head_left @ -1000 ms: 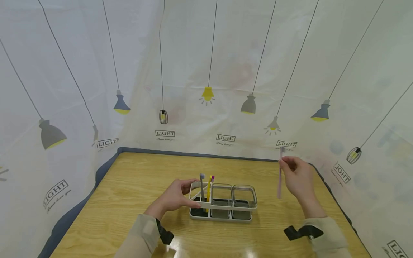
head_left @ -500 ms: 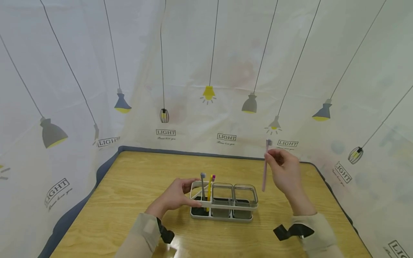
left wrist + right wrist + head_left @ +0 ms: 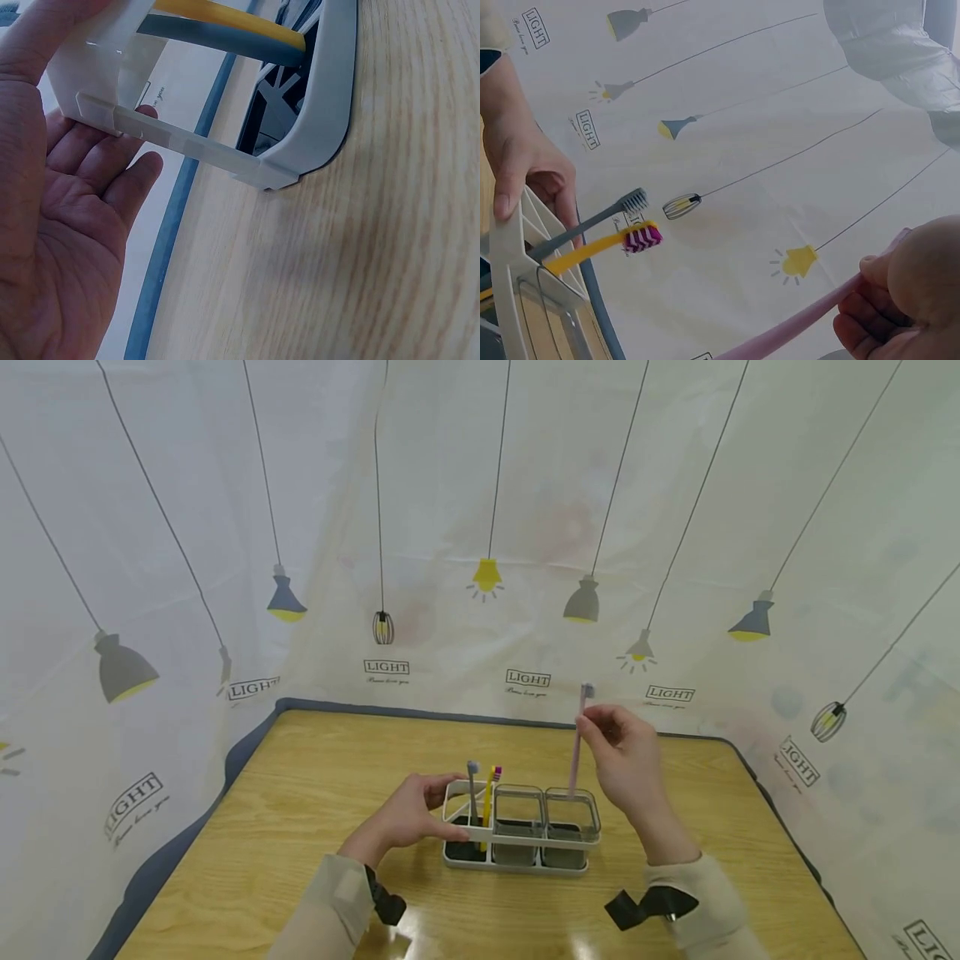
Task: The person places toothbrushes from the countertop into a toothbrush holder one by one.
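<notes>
A white toothbrush holder (image 3: 525, 842) stands on the table, with two clear square cups (image 3: 572, 817) in its middle and right slots. In its left section a grey toothbrush (image 3: 592, 223) and a yellow toothbrush (image 3: 592, 251) with purple and white bristles stand upright. My left hand (image 3: 405, 817) grips the holder's left end, the thumb on the front rail and the fingers behind. Pinched near its head by my right hand (image 3: 624, 756), a pink toothbrush (image 3: 576, 752) hangs head up, its lower end by the right cup's rim. Whether that end is inside the cup I cannot tell.
The wooden table (image 3: 322, 752) has a blue-grey edge (image 3: 405, 712) at the back. Behind and beside it hangs a white sheet (image 3: 465, 468) printed with lamps. Black straps with camera mounts (image 3: 651, 906) sit on both wrists.
My right hand has moved left with the pink toothbrush, from well right of the holder to above the right cup. My left hand has stayed on the holder.
</notes>
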The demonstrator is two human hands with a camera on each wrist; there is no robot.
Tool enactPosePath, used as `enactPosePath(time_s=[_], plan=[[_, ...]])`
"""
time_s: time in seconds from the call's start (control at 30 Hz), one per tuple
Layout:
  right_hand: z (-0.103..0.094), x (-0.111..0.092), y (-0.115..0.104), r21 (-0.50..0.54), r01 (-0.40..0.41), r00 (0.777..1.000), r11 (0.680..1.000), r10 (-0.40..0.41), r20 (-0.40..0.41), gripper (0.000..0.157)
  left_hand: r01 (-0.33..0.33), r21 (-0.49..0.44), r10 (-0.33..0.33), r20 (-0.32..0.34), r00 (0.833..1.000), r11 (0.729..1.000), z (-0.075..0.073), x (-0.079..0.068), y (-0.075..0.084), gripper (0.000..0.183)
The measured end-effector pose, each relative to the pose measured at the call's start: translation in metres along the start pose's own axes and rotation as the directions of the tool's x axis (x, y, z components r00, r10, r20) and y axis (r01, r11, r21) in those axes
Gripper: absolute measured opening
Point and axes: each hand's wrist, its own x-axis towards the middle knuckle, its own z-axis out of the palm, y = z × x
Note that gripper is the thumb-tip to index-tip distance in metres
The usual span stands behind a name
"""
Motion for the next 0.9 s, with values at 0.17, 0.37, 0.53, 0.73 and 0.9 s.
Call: enactPosePath(time_s=[0.17, 0.37, 0.53, 0.73, 0.9], plan=[[0.016, -0.005, -0.004, 0.065, -0.022, 0.999, 0.998, 0.019, 0.046, 0.013, -0.003, 0.02, 0.003, -0.002, 1.0, 1.0, 0.0, 0.0, -0.001, 0.086], [0.034, -0.01, -0.007, 0.111, -0.045, 0.996, 0.993, 0.036, 0.081, 0.009, -0.01, 0.029, 0.01, 0.003, 1.0, 1.0, -0.001, 0.0, -0.002, 0.084], [0.048, -0.014, -0.008, 0.14, -0.058, 0.994, 0.989, 0.044, 0.102, 0.008, -0.015, 0.037, 0.015, 0.003, 1.0, 0.999, -0.001, 0.001, -0.002, 0.084], [0.064, -0.021, -0.008, 0.174, -0.029, 0.993, 0.984, 0.008, 0.122, 0.006, -0.026, 0.018, 0.026, 0.008, 1.0, 1.0, -0.001, 0.003, -0.003, 0.083], [0.077, -0.027, -0.006, 0.17, -0.024, 0.989, 0.985, -0.001, 0.145, 0.008, -0.029, -0.011, 0.029, 0.016, 0.999, 1.0, -0.001, 0.002, -0.003, 0.081]])
